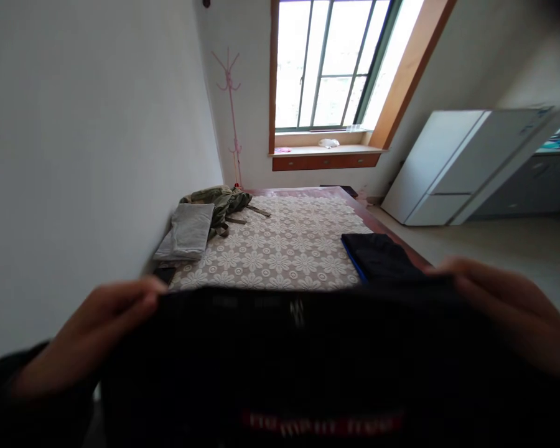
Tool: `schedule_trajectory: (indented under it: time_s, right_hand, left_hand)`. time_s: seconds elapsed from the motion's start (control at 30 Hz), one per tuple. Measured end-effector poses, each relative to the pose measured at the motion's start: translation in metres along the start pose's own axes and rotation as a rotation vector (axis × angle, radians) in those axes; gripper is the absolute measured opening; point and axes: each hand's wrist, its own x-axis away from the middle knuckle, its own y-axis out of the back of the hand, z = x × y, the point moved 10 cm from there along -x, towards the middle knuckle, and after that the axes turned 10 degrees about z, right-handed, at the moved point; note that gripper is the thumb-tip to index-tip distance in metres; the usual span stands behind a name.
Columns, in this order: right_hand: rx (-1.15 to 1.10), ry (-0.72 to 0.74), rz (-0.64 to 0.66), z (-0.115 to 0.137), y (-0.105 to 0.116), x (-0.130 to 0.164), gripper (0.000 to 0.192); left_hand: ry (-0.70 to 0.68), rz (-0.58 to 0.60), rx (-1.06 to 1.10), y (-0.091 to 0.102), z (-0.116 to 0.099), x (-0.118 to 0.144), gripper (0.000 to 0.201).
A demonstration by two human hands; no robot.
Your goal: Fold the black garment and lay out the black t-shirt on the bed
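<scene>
I hold a black garment [303, 361] stretched wide in front of me, close to the camera and blurred. It has a small white label near its top edge and a red strip with lettering low down. My left hand [88, 339] grips its top left corner, my right hand [508, 311] grips its top right corner. Beyond it lies a bed with a white floral lace cover [280, 249]. On the cover's right edge rests a folded dark garment with a blue edge [378, 256].
Folded grey trousers [186, 233] and a crumpled olive garment [221, 202] lie at the bed's left by the white wall. A pink coat stand [232, 112] is in the corner, a window [331, 62] behind, a white cabinet [452, 165] at right.
</scene>
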Motion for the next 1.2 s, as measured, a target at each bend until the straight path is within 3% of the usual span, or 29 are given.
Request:
schedule_trajectory:
  time_s: [0.07, 0.13, 0.2, 0.23, 0.33, 0.4, 0.53, 0.6, 0.7, 0.83, 0.97, 1.1, 1.2]
  right_hand:
    - [-0.052, 0.017, 0.083, 0.007, -0.004, -0.081, 0.051]
    - [0.058, -0.009, 0.122, 0.009, -0.011, -0.145, 0.056]
    - [0.177, -0.018, 0.143, 0.004, -0.022, -0.177, 0.063]
    - [0.189, 0.004, 0.137, 0.0, -0.027, -0.178, 0.062]
    - [0.14, 0.076, 0.152, -0.029, -0.053, -0.137, 0.047]
    - [0.149, 0.06, 0.252, -0.061, -0.085, -0.091, 0.047]
    - [0.162, -0.079, 0.33, -0.13, -0.132, -0.013, 0.058]
    - [0.164, -0.147, 0.32, -0.156, -0.142, 0.002, 0.061]
    - [0.129, -0.201, 0.304, -0.179, -0.149, -0.006, 0.062]
    - [0.117, -0.195, 0.313, -0.187, -0.16, -0.043, 0.067]
    - [0.237, -0.157, 0.261, -0.188, -0.167, -0.063, 0.074]
    - [0.224, -0.193, 0.343, -0.193, -0.177, -0.063, 0.068]
    - [0.184, -0.17, 0.399, -0.188, -0.18, -0.062, 0.057]
  left_hand:
    - [-0.044, -0.209, -0.256, 0.032, -0.016, -0.063, 0.04]
    - [-0.115, -0.296, -0.46, 0.044, -0.027, -0.118, 0.044]
    - [-0.131, -0.272, -0.468, 0.04, -0.02, -0.15, 0.057]
    - [-0.143, -0.273, -0.454, 0.036, -0.013, -0.153, 0.059]
    - [-0.126, -0.192, -0.44, 0.001, 0.024, -0.126, 0.058]
    - [-0.061, -0.068, -0.429, -0.036, 0.061, -0.09, 0.062]
    - [0.13, -0.059, -0.393, -0.087, 0.128, -0.008, 0.071]
    - [0.185, -0.057, -0.421, -0.107, 0.147, 0.021, 0.076]
    - [0.209, -0.056, -0.476, -0.125, 0.158, 0.038, 0.074]
    - [0.222, -0.069, -0.477, -0.125, 0.159, 0.025, 0.041]
    - [0.257, -0.075, -0.381, -0.115, 0.162, 0.01, 0.035]
    - [0.457, -0.124, -0.252, -0.096, 0.19, 0.019, 0.033]
    - [0.659, -0.165, -0.279, -0.071, 0.217, 0.035, 0.036]
